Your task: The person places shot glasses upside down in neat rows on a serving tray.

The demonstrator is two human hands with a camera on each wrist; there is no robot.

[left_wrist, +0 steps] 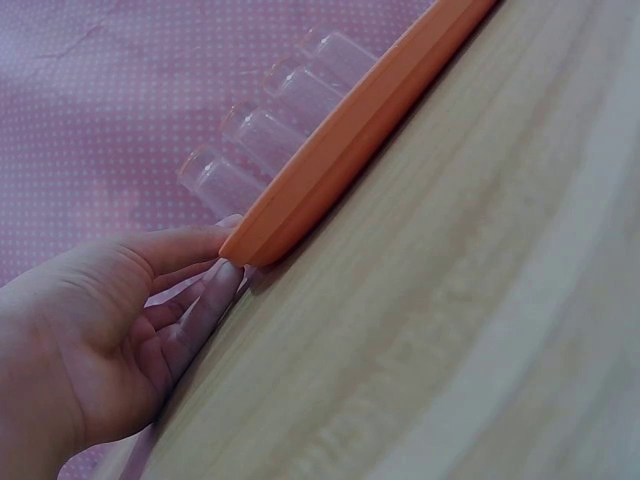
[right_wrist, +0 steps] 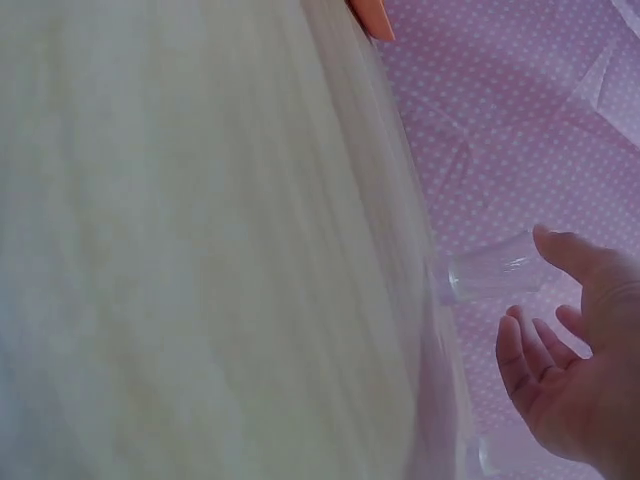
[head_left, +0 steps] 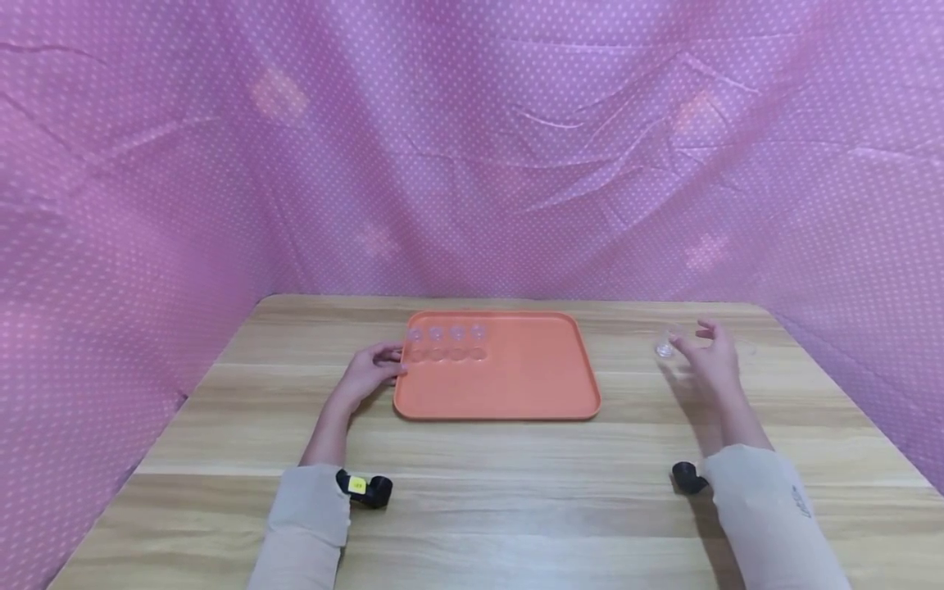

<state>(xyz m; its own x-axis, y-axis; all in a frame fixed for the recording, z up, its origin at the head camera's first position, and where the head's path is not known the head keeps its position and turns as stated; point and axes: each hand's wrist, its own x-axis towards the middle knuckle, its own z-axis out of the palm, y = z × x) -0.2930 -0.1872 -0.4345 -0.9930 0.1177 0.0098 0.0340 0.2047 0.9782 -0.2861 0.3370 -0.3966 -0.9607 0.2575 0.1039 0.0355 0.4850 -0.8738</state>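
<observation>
My left hand [head_left: 366,374] grips the left edge of an orange tray [head_left: 538,369]. In the left wrist view the thumb of that hand [left_wrist: 110,340] lies on the rim of the tray [left_wrist: 320,170], with fingers beneath. Several clear cups [left_wrist: 258,138] stand in a row at the tray's far left. At the right of the table, my right hand [head_left: 714,360] is beside a clear cup [head_left: 664,349]. In the right wrist view the thumb of this hand [right_wrist: 575,350] is at the top of that cup [right_wrist: 495,270], while the other fingers are spread away from it.
Another clear cup [right_wrist: 510,450] stands beyond the right hand, partly hidden by it in the head view. The wooden table [head_left: 516,500] extends around the tray. A pink dotted cloth [head_left: 472,164] hangs behind and at both sides of the table.
</observation>
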